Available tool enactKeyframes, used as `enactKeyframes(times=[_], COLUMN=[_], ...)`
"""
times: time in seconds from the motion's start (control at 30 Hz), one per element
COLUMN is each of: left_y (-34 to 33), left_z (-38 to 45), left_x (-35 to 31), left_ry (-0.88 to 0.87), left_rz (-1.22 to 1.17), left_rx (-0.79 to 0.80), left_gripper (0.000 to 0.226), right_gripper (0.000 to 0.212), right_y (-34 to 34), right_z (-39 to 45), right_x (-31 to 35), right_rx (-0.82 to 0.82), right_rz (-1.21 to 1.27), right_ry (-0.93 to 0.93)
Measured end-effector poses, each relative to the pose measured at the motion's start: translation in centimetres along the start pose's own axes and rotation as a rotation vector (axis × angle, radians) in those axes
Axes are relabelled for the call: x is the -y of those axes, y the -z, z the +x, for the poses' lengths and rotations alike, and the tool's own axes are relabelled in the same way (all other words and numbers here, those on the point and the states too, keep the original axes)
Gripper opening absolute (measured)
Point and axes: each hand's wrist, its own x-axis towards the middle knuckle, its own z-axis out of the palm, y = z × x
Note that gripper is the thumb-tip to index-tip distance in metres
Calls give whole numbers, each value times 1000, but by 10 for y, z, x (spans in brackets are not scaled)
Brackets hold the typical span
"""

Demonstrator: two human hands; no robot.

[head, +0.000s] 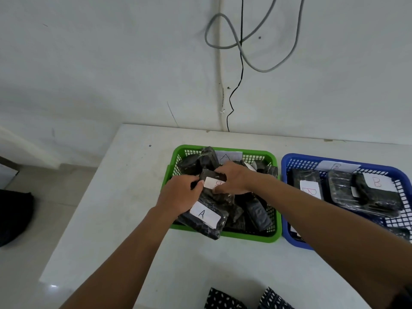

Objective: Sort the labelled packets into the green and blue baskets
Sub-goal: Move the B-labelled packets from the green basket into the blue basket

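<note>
The green basket [249, 237], tagged A on its far wall, is heaped with several dark wrapped packets. Both hands are over it. My left hand [179, 195] and my right hand [234, 178] together grip one dark packet with a white label marked B [211, 183], held above the heap. Just below it a packet labelled A [206, 216] hangs over the basket's front rim. The blue basket [289, 233], tagged B, stands to the right and holds packets labelled B [308, 190].
Both baskets stand on a white table [111, 208] against a white wall. Grey and black cables [242, 63] hang down the wall behind the green basket. The floor and a dark object [13, 215] lie to the left.
</note>
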Motion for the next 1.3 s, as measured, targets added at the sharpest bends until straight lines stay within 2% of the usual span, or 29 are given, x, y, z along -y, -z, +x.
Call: enactKeyframes(times=[0.17,0.23,0.3,0.37,0.43,0.5,0.6,0.7,0.83,1.03,1.13,1.3], left_y=[-1,1,4,5,3,-4,-24,-53,-89,-127,-147,-174], left_z=[0,3,8,12,16,19,25,28,29,34,38,52], left_x=[-4,-7,-13,-26,-45,-68,-109,-147,-183,-228,-246,-271], left_ry=[-13,-11,-36,-68,-67,-38,96,246,232,172,184,243], left_rz=[-63,-116,-154,-204,-328,-473,-816,-1157,-1254,-1073,-991,-901], left_rx=[-15,-59,-110,-130,-89,-26,10,114,250,290,288,245], left_gripper=[27,39,46,46,47,46,43,36,34,27,27,28], right_gripper=[58,66,77,63,44,36,30,28,31,26,24,43], right_y=[-1,1,4,5,6,5,2,-5,-16,-32,-40,-46], right_z=[-11,-20,-32,-45,-59,-74,-100,-129,-169,-242,-264,-268], right_x=[-7,-12,-18,-25,-34,-46,-69,-93,-132,-219,-260,-310], right_rx=[-186,-297,-398,-505,-574,-600,-661,-717,-848,-1074,-1156,-1027], right_rz=[336,498,811,1151,1453,1692,1821,1837,1626,849,666,557], right_ry=[58,52,28,-5,-54,-66,-66,-64,-151,-408,-554,-610])
